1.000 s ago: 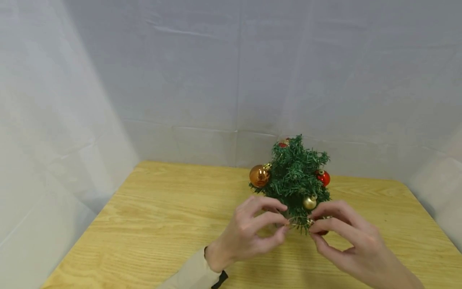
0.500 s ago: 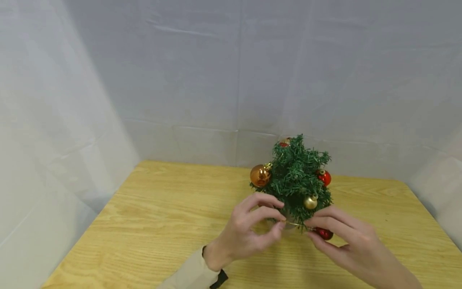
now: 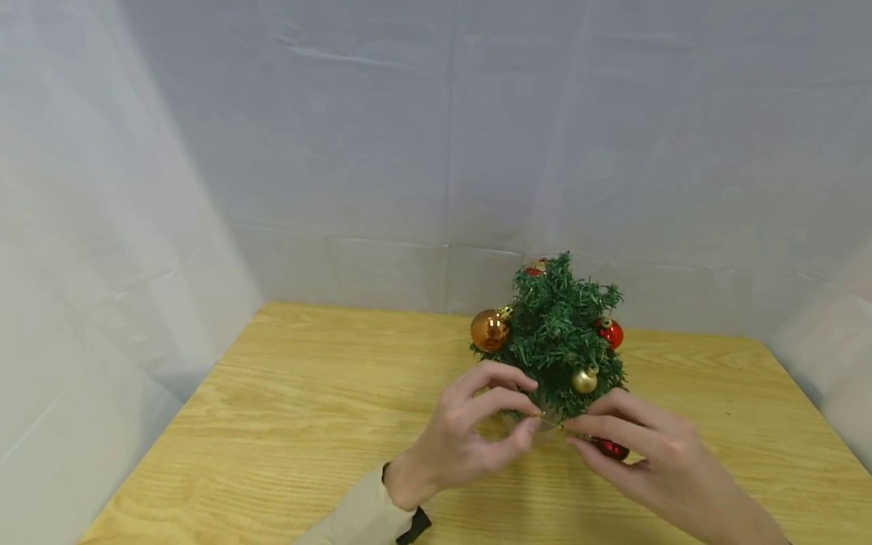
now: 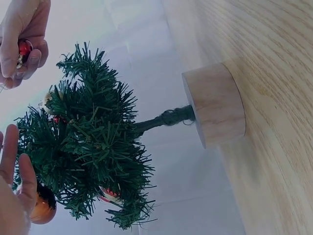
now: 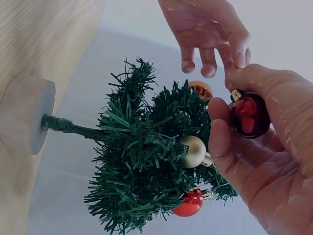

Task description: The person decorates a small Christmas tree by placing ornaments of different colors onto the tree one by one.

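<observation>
In front of a small artificial Christmas tree (image 3: pixel 559 325), both hands work on a dark red Christmas bauble (image 5: pixel 249 116) with a gold cap. My right hand (image 3: pixel 654 446) holds the bauble, its thumb and fingertips pinching near the cap and hanging string. Thumb and index finger of my left hand (image 3: pixel 477 428) pinch the far end of the thin gold string (image 3: pixel 553 424), which runs in a short line between the hands. The left hand's other fingers are spread. The tree stands upright on a round wooden base (image 4: pixel 215 105).
On the tree hang an orange bauble (image 3: pixel 489 331) at left, a matte gold bauble (image 3: pixel 584 380) in front and a red bauble (image 3: pixel 610 334) at right. Another red ornament (image 3: pixel 536 268) shows near the top. A pale cloth wall (image 3: pixel 381 151) stands behind the wooden table (image 3: pixel 272 424).
The right hand has shifted slightly left and down, and the red bauble now shows below its fingers. The string, earlier a wider loop, is drawn into a narrow line. The left hand barely moved.
</observation>
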Demonstrator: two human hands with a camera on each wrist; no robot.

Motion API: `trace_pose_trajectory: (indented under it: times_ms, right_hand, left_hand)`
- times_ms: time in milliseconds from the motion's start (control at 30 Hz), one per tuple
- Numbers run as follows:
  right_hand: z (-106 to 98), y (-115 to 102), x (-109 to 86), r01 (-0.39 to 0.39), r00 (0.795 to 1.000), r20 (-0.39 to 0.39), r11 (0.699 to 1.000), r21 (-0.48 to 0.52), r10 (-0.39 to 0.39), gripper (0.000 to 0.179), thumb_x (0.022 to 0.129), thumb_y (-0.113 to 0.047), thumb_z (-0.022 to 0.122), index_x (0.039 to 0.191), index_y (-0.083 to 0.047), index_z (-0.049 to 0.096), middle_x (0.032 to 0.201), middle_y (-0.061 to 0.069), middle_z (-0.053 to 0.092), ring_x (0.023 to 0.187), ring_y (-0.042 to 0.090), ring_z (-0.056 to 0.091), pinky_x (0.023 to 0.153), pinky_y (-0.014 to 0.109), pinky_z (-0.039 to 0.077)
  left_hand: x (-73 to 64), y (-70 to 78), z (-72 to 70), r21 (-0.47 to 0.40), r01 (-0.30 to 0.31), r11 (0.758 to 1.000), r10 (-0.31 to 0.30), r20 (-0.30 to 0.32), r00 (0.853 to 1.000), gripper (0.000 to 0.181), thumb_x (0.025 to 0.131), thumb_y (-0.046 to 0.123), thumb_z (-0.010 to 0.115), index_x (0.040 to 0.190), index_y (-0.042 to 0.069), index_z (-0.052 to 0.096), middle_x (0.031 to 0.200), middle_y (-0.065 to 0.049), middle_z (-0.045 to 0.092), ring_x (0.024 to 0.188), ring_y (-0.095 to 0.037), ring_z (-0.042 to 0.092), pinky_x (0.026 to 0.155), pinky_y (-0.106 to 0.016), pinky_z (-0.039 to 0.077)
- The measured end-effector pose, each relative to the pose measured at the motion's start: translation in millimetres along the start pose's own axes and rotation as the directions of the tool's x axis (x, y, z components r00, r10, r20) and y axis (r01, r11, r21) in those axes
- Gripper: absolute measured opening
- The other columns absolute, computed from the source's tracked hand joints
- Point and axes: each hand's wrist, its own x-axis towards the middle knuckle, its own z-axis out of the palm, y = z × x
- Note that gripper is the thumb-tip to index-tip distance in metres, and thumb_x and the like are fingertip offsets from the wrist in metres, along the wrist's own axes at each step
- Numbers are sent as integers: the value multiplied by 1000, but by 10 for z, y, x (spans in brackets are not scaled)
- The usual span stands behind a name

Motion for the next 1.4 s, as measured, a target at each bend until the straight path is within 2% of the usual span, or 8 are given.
trace_pose_trajectory:
  times_ms: [367, 633, 867, 1000, 1200, 1400]
  right_hand:
    - [29, 12, 2, 10, 1000, -26, 1000, -2, -11, 20, 103, -29, 60, 99, -17, 75, 93, -5, 67, 73, -7, 53, 61, 3, 43]
    - [15, -13, 15, -58, 998, -22, 998, -34, 57, 21, 103, -33, 57, 97, -19, 72, 96, -7, 66, 78, -6, 59, 71, 8, 51]
    - [54, -2, 36, 18, 992, -126, 1000, -20, -20, 25, 104, -31, 58, 93, -13, 72, 94, -1, 66, 80, -3, 58, 70, 8, 50]
    - [58, 7, 50, 33, 986, -161, 999, -24, -36, 28, 103, -31, 59, 92, -10, 73, 96, 5, 67, 82, 1, 61, 73, 8, 51]
    - [55, 12, 116, 78, 977, -197, 996, -44, -86, 26, 102, -26, 62, 91, -7, 75, 99, 12, 67, 87, 6, 63, 73, 9, 51]
    - [39, 10, 219, 121, 958, -245, 985, -123, -148, 30, 102, -27, 61, 88, -5, 75, 100, 18, 67, 94, 17, 63, 84, 10, 52]
  left_hand:
    - [-22, -10, 6, -3, 22, 1000, -21, 17, 1000, 5, 95, 11, 65, 97, 11, 70, 115, -11, 65, 87, -13, 66, 82, -13, 53]
    - [-17, -3, -11, -6, 45, 999, -44, 47, 998, 6, 94, 9, 67, 97, 12, 72, 116, -10, 65, 89, -12, 66, 83, -13, 53]
    - [10, -28, -29, 28, 19, 999, -21, 58, 998, 4, 91, 9, 71, 95, 11, 72, 115, -8, 66, 90, -13, 66, 85, -14, 52]
    - [20, -35, -49, 53, 13, 998, -17, 69, 997, 3, 92, 12, 70, 94, 11, 72, 114, -7, 67, 90, -12, 66, 86, -15, 52]
    - [82, -42, -85, 141, -50, 989, 43, 54, 998, 3, 88, 12, 72, 91, 14, 72, 111, -5, 69, 89, -10, 67, 85, -18, 51]
    - [199, -56, -151, 270, -142, 952, 140, 24, 990, 6, 91, 16, 69, 87, 15, 73, 106, -3, 71, 92, -13, 67, 84, -29, 50]
